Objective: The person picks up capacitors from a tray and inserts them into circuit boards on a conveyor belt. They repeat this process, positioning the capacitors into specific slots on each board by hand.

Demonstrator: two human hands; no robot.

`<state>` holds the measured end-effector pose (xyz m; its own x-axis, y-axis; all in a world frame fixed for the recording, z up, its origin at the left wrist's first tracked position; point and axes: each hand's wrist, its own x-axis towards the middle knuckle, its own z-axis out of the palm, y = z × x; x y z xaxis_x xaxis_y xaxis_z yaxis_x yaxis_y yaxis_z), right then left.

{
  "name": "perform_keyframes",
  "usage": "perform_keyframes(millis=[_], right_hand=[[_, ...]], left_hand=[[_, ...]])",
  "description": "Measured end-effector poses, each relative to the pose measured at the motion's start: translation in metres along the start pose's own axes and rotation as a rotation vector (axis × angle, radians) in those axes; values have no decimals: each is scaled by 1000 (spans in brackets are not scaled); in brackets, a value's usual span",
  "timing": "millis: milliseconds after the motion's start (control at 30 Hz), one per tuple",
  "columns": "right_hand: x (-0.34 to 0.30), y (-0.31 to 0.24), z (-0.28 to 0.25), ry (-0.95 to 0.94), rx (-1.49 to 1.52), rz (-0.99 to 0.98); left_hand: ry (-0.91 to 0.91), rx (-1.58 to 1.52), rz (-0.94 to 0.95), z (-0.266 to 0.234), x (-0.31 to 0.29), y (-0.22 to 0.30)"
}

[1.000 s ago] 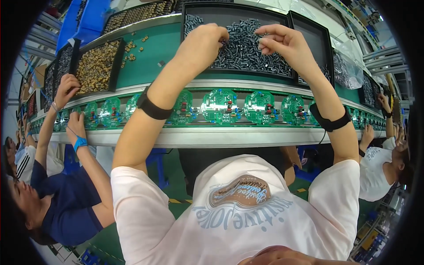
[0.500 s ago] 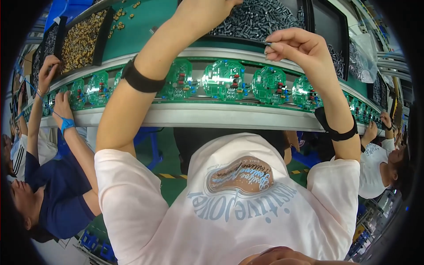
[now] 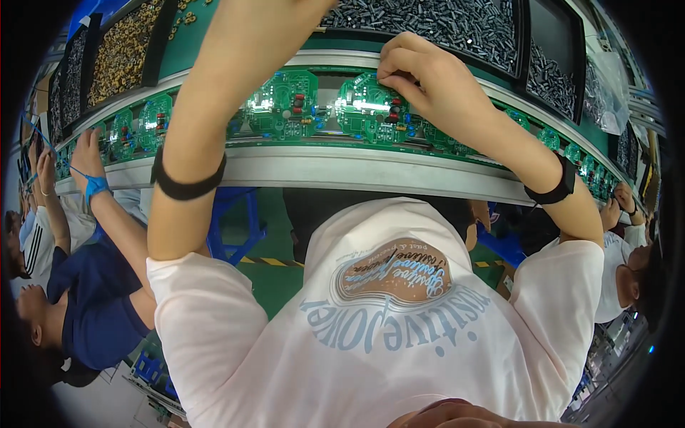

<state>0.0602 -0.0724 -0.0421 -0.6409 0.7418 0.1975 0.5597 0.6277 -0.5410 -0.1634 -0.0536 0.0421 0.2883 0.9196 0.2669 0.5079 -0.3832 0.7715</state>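
Note:
My right hand (image 3: pixel 428 75) is over a green circuit board (image 3: pixel 349 118) on the conveyor line, its thumb and fingers pinched together at the board's upper right edge. Whatever the fingertips hold is hidden. At the top edge, my left hand (image 3: pixel 282 25) reaches toward a black tray of small dark cylindrical parts (image 3: pixel 435 18); its fingers are mostly cut off by the picture. Another green board (image 3: pixel 282 110), with red, black and blue components, lies just right of my left forearm. Black bands circle both my forearms.
Left of the big tray stands a black-walled tray of yellow parts (image 3: pixel 125 53). More dark parts fill a tray (image 3: pixel 553 82) on the right, beside a clear plastic bag (image 3: pixel 606 93). A metal rail (image 3: pixel 342 170) runs along the front. Co-workers' hands (image 3: pixel 89 157) work at both ends.
My right hand has moved left and down from the tray's edge to the board, where its pinched fingertips held a tiny part before. My left hand has shifted left and farther out of view.

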Motion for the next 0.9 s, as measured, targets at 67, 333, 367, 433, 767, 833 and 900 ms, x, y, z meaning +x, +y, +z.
perform_keyframes(millis=[67,333,367,433,767,833,900], right_hand=[[-1,1,-1,-6,1,7],[0,-1,-3,-19,6,24],[-1,-2,-3,-16,-4,32],[-2,-4,-2,-14,-14,42],[2,-12,-30,39,-91,-91],[-1,-13,-42,76,-57,-112],[-9,-13,-51,25,-100,-65]], left_hand=[[44,-16,-44,-5,-12,6],[-30,-181,-107,-21,-55,-44],[-29,-182,-110,-19,-59,-48],[-29,-222,-130,-16,-65,-48],[-157,-497,-208,-18,-70,-53],[-167,-516,-222,-18,-71,-53],[-175,-528,-228,-17,-72,-53]])
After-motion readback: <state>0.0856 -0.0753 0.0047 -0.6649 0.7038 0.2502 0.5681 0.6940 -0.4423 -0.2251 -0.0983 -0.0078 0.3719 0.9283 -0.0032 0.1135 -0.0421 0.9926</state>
